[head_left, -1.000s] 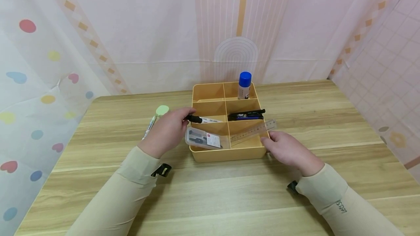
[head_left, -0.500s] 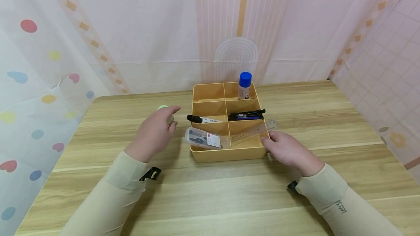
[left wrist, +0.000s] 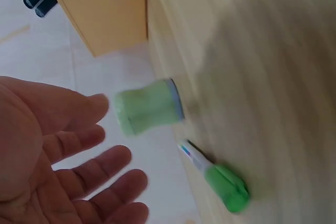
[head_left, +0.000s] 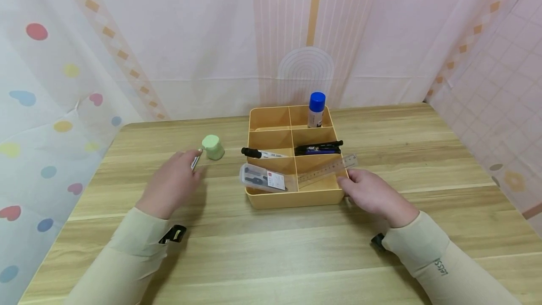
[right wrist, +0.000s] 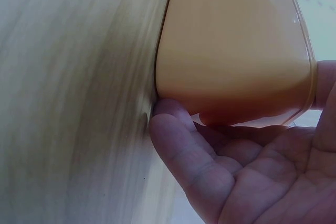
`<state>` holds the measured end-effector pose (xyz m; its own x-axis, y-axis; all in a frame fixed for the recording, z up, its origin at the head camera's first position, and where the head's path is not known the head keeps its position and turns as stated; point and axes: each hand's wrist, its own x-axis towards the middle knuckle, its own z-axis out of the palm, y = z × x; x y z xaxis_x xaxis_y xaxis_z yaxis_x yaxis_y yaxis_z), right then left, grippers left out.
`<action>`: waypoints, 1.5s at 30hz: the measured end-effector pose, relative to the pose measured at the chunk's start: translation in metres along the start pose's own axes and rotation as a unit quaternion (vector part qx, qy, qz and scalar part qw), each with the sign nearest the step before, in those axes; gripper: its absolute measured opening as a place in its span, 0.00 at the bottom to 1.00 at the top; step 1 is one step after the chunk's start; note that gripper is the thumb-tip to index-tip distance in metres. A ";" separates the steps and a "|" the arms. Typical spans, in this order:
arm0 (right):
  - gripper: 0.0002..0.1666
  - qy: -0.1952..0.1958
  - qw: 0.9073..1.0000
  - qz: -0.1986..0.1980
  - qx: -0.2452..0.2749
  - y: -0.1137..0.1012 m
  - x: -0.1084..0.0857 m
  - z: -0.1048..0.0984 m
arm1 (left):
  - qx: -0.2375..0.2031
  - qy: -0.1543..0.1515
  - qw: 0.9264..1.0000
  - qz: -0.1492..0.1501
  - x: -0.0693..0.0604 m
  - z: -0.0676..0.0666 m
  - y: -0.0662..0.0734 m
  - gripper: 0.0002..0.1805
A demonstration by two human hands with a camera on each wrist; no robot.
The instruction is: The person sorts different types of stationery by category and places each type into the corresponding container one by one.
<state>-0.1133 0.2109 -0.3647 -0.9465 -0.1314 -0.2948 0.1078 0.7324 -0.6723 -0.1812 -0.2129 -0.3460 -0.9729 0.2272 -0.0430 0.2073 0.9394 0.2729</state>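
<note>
My left hand [head_left: 171,185] hovers over the left of the table with its fingers loosely extended, holding nothing. Beneath it lies a white pen [head_left: 195,160] with a green end [left wrist: 226,184], partly hidden in the head view. Just beyond the pen stands a small pale-green cylindrical object [head_left: 213,147] with a wavy outline. My right hand [head_left: 374,194] grips the front right corner of a yellow six-compartment organizer box [head_left: 296,200], thumb over the rim and fingers against the outer wall.
In the box are a blue-capped glue stick [head_left: 315,109], dark pens [head_left: 319,148], a clear ruler [head_left: 328,169], a compass-set case [head_left: 263,179] and a black-capped marker [head_left: 260,154]. The case, ruler and marker stick out past the rim. A patterned curtain [head_left: 203,46] hangs behind the table.
My left hand has let go of the marker, which stays in the box's middle left compartment, and has moved left to above the pen. My right hand keeps its grip on the box.
</note>
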 end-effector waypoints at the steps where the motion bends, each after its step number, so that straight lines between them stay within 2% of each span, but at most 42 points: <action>1: 0.24 -0.001 1.000 0.001 0.000 0.000 0.000 0.000 | 0.004 -0.005 1.000 -0.004 -0.001 0.000 -0.004 0.29; 7: 0.24 -0.004 1.000 0.003 0.001 0.000 0.000 0.000 | 0.021 -0.040 0.999 -0.029 -0.008 0.001 -0.021 0.29; 11: 0.24 0.000 1.000 0.000 0.000 0.001 0.001 0.000 | 0.035 -0.053 0.997 -0.034 -0.010 0.001 -0.026 0.29; 18: 0.24 -0.002 1.000 0.000 0.004 0.002 0.001 0.000 | 0.034 -0.067 0.997 -0.035 -0.010 0.000 -0.027 0.28; 28: 0.23 -0.004 1.000 0.006 0.009 0.001 0.000 0.000 | 0.021 -0.098 0.993 -0.059 -0.010 0.000 -0.030 0.28; 45: 0.23 -0.004 1.000 0.007 0.014 0.000 0.000 0.000 | 0.012 -0.118 0.990 -0.080 -0.005 0.004 -0.036 0.25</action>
<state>-0.1135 0.2114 -0.3649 -0.9427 -0.1265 -0.3087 0.1289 0.7155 -0.6867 -0.1832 -0.2471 -0.3597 -0.9430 0.1258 -0.3081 0.0577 0.9736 0.2209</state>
